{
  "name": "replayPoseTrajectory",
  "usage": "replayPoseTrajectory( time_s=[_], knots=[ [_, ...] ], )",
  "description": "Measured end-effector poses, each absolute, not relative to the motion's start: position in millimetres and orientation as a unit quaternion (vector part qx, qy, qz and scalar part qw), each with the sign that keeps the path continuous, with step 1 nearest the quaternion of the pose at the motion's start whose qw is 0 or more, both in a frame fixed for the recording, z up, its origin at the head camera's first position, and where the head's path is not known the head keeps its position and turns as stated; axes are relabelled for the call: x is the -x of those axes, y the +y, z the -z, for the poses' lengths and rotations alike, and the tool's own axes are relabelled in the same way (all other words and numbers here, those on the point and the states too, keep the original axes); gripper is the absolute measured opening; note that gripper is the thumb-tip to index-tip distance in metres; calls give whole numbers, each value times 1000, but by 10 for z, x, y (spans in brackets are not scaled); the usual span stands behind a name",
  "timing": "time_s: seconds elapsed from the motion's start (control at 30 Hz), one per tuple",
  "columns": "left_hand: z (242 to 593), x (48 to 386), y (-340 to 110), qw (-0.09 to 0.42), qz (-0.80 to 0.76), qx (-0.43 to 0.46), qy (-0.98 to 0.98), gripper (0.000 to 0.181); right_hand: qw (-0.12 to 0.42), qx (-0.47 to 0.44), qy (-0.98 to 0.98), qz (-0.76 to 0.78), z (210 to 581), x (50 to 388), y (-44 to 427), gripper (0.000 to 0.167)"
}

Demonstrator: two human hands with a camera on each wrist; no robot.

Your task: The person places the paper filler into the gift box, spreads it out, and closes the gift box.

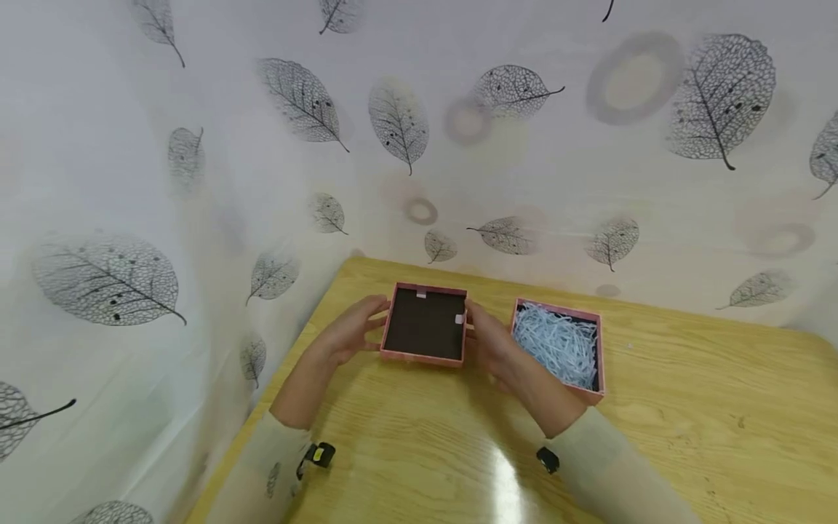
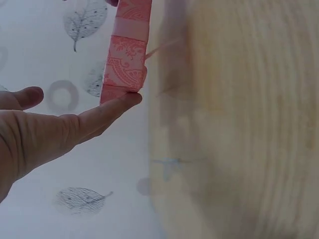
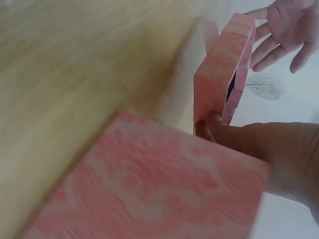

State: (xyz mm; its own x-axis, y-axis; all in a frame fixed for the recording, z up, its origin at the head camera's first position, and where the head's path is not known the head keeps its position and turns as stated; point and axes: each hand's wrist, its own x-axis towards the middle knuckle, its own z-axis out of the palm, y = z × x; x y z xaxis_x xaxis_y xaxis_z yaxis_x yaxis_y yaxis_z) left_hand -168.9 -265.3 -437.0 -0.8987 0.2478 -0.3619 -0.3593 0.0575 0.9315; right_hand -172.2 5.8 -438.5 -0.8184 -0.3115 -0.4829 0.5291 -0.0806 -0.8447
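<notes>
A shallow pink patterned box lid (image 1: pixel 422 324) with a dark inside and two small pale tabs is held above the table, its hollow side facing the head camera. My right hand (image 1: pixel 492 343) grips its right side; in the right wrist view the thumb and a finger pinch one corner. My left hand (image 1: pixel 350 331) is at the left side, and in the left wrist view its straight fingertips touch the lid's lower corner, thumb apart. To the right sits a matching pink box (image 1: pixel 600 349) filled with pale blue shredded paper (image 1: pixel 556 342), partly hidden by my right forearm.
The wooden table (image 1: pixel 694 393) extends to the right and toward me. A white covering with leaf prints (image 1: pixel 504 236) hangs behind it and along its left edge. In the right wrist view, the pink box (image 3: pixel 164 184) stands close below the right hand.
</notes>
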Motion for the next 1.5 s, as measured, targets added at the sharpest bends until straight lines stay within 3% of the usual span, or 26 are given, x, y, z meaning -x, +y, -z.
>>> replayPoseTrajectory(
  time_s=[0.27, 0.47, 0.67, 0.87, 1.1, 1.33, 1.5],
  knots=[
    [4021, 1652, -2452, 200, -687, -6, 698, 66, 198, -9, 702, 684, 4011, 1690, 358, 65],
    [3768, 1584, -2138, 185, -685, -43, 703, 64, 192, 19, 714, 673, 3743, 1569, 788, 66],
    [3540, 1535, -1804, 188, -654, -100, 726, 67, 178, 42, 757, 627, 3557, 1415, 1180, 77],
    [3403, 1537, -1544, 175, -634, -136, 741, 70, 99, 58, 779, 617, 3469, 1248, 1444, 72],
    [3413, 1513, -1271, 130, -619, -155, 759, 64, -3, 79, 789, 610, 3529, 1015, 1612, 58],
    [3586, 1403, -953, 59, -632, -175, 753, 31, -50, 2, 641, 766, 3751, 879, 1669, 36],
    [3855, 1306, -686, 34, -637, -153, 755, 23, -144, -44, 611, 777, 3941, 843, 1569, 4]
  ],
)
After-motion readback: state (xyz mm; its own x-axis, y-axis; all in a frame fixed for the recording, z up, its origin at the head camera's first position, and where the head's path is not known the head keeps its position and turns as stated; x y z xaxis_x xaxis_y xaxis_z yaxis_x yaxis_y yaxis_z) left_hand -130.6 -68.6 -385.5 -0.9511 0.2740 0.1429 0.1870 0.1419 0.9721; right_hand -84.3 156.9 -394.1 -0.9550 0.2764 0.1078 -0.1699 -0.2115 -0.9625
